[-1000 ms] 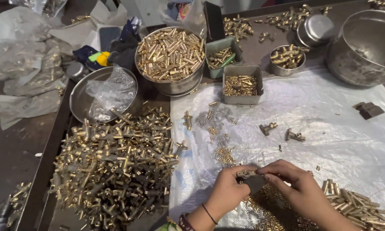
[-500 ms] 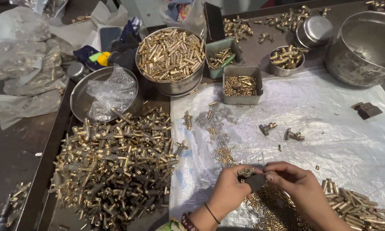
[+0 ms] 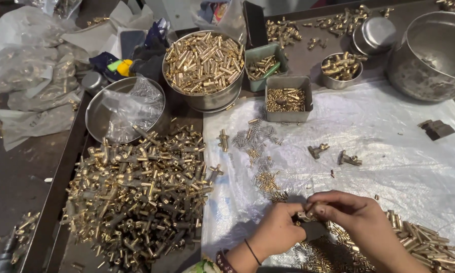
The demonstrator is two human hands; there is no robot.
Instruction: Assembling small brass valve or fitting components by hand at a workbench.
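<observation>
— Brass everywhere, so mind the grip: your left hand (image 3: 277, 232) and right hand (image 3: 350, 218) meet fingertip to fingertip, both pinched on a small brass fitting (image 3: 306, 215) just above a dark grey part (image 3: 313, 231) between your palms.

— What could slip?

— That fitting, I'd judge. If it drops, it lands in the brass tubes (image 3: 419, 241) under your right wrist and is lost among look-alikes. Small loose pins (image 3: 266, 180) lie just beyond your left knuckles — a sweep of the wrist would scatter them.

— Room to move?

— Bare white sheet (image 3: 399, 151) stretches ahead of your right hand. Left of your left hand the sheet ends and the heaped brass pile (image 3: 136, 192) begins, close by — keep that elbow in.
</observation>
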